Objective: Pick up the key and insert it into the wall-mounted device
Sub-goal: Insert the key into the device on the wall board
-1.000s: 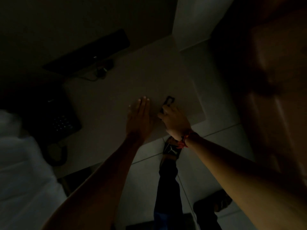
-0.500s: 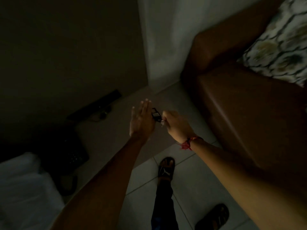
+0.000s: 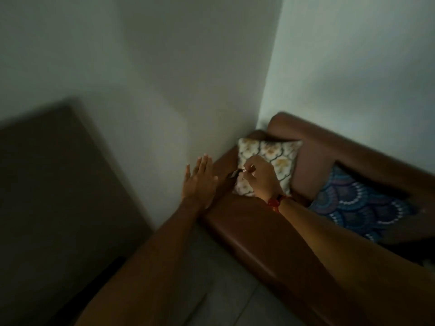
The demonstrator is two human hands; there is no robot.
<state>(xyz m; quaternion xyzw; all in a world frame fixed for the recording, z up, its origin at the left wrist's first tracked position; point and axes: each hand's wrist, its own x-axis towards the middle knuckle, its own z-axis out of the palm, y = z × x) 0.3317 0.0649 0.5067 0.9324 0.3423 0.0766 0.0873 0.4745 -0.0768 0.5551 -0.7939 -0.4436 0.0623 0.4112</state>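
Observation:
The room is dim and the head view is blurred. My right hand [image 3: 257,178], with a red band at the wrist, is closed around the key [image 3: 235,173], whose dark tag sticks out to the left of my fingers. It hovers in front of a patterned cushion. My left hand [image 3: 200,182] is held flat with fingers together and holds nothing, just left of the key and near the wall. No wall-mounted device shows in this view.
A brown leather sofa [image 3: 247,227] fills the lower right, with a pale patterned cushion [image 3: 280,158] and a blue patterned cushion [image 3: 357,208] on it. Bare walls [image 3: 164,78] meet in a corner behind the sofa. A dark brown panel [image 3: 54,184] stands at the left.
The view has swung up and right from the low table and floor to the sofa corner. My right hand lifted the key off the table and carries it; my left hand moved along beside it.

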